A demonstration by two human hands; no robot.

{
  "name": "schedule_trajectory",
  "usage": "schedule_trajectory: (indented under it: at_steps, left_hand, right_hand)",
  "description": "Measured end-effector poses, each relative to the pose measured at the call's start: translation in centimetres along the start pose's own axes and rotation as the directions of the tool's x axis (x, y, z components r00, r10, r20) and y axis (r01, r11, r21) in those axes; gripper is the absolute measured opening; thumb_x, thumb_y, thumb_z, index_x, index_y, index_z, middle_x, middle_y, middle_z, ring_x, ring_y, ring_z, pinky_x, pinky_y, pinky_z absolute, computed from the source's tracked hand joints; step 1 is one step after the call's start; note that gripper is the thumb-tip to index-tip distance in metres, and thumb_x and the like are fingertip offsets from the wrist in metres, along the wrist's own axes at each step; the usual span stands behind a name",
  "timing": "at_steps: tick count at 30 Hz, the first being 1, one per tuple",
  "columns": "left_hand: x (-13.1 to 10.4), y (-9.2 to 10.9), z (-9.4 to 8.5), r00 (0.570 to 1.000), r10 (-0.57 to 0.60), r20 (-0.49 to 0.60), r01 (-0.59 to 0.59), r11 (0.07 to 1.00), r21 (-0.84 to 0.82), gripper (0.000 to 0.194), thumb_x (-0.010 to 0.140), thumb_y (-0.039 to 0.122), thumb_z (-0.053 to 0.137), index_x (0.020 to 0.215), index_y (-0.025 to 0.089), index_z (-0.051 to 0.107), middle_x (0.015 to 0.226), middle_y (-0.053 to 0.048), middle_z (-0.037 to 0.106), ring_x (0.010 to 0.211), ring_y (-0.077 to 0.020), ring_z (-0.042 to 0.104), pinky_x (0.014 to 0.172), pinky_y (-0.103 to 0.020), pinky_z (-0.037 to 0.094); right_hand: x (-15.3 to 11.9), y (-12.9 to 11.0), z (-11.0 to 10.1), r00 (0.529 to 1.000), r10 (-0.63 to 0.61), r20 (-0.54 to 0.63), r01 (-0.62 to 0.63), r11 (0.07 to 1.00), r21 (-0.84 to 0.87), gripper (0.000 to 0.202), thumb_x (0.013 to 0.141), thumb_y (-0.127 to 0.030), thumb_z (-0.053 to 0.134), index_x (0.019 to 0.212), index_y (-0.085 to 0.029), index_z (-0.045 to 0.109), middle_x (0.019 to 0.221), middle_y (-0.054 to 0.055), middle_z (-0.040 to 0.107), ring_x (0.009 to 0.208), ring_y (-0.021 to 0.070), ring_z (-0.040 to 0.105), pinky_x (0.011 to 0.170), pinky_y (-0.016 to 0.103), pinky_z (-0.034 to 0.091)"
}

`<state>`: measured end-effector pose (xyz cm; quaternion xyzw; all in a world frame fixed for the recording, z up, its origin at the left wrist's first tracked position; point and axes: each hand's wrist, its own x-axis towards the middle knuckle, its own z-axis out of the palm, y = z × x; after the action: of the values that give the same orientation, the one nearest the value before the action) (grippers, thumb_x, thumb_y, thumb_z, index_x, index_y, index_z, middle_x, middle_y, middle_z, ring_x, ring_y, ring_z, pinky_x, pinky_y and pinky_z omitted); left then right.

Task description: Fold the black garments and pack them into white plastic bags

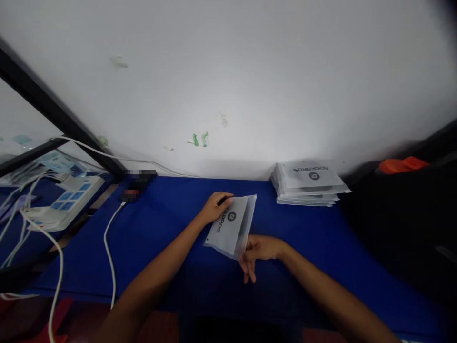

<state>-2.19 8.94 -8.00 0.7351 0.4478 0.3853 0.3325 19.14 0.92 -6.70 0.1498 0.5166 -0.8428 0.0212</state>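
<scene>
A translucent zip bag (pixel 228 224) printed ROCKBROS, with a round logo, is held tilted above the blue table. My left hand (pixel 217 207) grips its upper left edge, thumb on the front and fingers behind. At the lower right corner my right hand (pixel 259 250) pinches the bag's edge between thumb and forefinger, while its other fingers stretch downward. The slider strip runs along the bag's right side. What lies inside the bag, apart from a pale printed sheet or panel, cannot be made out.
Similar ROCKBROS bags (pixel 310 178) are stacked against the white wall at the right. A black item (pixel 400 224) with orange parts lies beyond. At the left are a power strip (pixel 73 197), white cables and a partly pixelated dark device (pixel 137 183) on the blue table (pixel 160 205).
</scene>
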Motion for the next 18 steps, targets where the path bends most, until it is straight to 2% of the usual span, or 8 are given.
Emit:
schedule_trajectory:
  at_steps: [4,6,7,9,11,12,15,18]
  left_hand:
    - [-0.6,1.2,0.4,0.992,0.078,0.095,-0.09,0.987,0.132,0.043,0.087,0.045,0.066,0.124,0.022,0.066,0.13,-0.01,0.064,0.124,-0.0293,0.053,0.11,-0.049,0.036]
    - [-0.7,1.3,0.5,0.983,0.109,0.149,-0.14,0.966,0.218,0.048,0.09,0.046,0.062,0.132,0.022,0.059,0.138,-0.012,0.058,0.131,-0.0298,0.047,0.112,-0.05,0.034]
    - [-0.8,1.3,0.5,0.978,0.116,0.173,-0.157,0.956,0.249,0.049,0.091,0.046,0.06,0.134,0.022,0.057,0.14,-0.012,0.056,0.133,-0.03,0.046,0.112,-0.05,0.034]
    - [-0.9,1.3,0.6,0.973,0.115,0.198,-0.168,0.946,0.278,0.048,0.09,0.047,0.061,0.131,0.021,0.057,0.139,-0.013,0.056,0.132,-0.031,0.046,0.111,-0.051,0.034]
    - [-1.0,1.4,0.6,0.974,0.108,0.199,-0.164,0.943,0.29,0.048,0.086,0.047,0.066,0.124,0.02,0.058,0.136,-0.014,0.058,0.131,-0.0328,0.045,0.109,-0.052,0.035]
    - [-1.1,1.6,0.7,0.975,0.104,0.196,-0.158,0.945,0.287,0.046,0.084,0.047,0.068,0.119,0.019,0.059,0.134,-0.014,0.059,0.129,-0.0332,0.047,0.108,-0.052,0.037]
    - [-1.2,2.6,0.8,0.982,0.083,0.167,-0.125,0.959,0.255,0.034,0.086,0.046,0.064,0.105,0.019,0.061,0.117,-0.013,0.066,0.113,-0.0294,0.057,0.101,-0.047,0.042]
    - [-1.4,3.5,0.9,0.983,0.013,0.181,-0.04,0.989,0.144,0.029,0.095,0.043,0.051,0.106,0.019,0.063,0.098,-0.007,0.07,0.091,-0.0212,0.063,0.088,-0.036,0.048]
  right_hand:
    - [-1.5,-0.7,-1.1,0.994,0.111,-0.021,-0.111,0.994,-0.003,0.022,0.075,-0.033,0.066,0.072,-0.011,0.067,0.059,0.006,0.07,0.06,0.0191,0.073,0.052,0.023,0.057]
    - [-2.2,-1.2,-1.8,0.967,0.078,-0.244,-0.086,0.996,-0.022,0.029,0.077,-0.039,0.07,0.081,-0.011,0.068,0.069,0.008,0.073,0.063,0.0198,0.073,0.05,0.024,0.058]
    - [-2.4,-1.4,-2.2,0.906,0.021,-0.422,-0.04,0.999,-0.035,0.034,0.078,-0.044,0.07,0.085,-0.011,0.067,0.072,0.009,0.073,0.063,0.0197,0.072,0.048,0.025,0.058]
    - [-2.4,-1.5,-3.2,0.674,-0.112,-0.73,0.071,0.994,-0.088,0.04,0.081,-0.053,0.066,0.088,-0.014,0.064,0.073,0.007,0.072,0.06,0.0176,0.07,0.049,0.027,0.059]
    - [-2.2,-1.3,-4.2,0.461,-0.201,-0.864,0.135,0.979,-0.155,0.042,0.084,-0.059,0.06,0.084,-0.017,0.059,0.065,0.001,0.066,0.055,0.0137,0.066,0.051,0.026,0.059]
    - [-2.0,-1.1,-4.6,0.413,-0.23,-0.881,0.144,0.972,-0.185,0.042,0.084,-0.061,0.058,0.082,-0.019,0.056,0.062,-0.002,0.063,0.053,0.012,0.063,0.05,0.024,0.058]
    - [-1.4,-0.6,-4.9,0.404,-0.29,-0.867,0.137,0.957,-0.256,0.046,0.081,-0.065,0.058,0.078,-0.02,0.052,0.057,-0.006,0.057,0.047,0.0107,0.058,0.044,0.022,0.053]
    - [-0.6,-0.3,-3.9,0.48,-0.322,-0.816,0.115,0.945,-0.305,0.049,0.079,-0.069,0.057,0.078,-0.02,0.053,0.056,-0.005,0.058,0.045,0.0138,0.059,0.041,0.025,0.052]
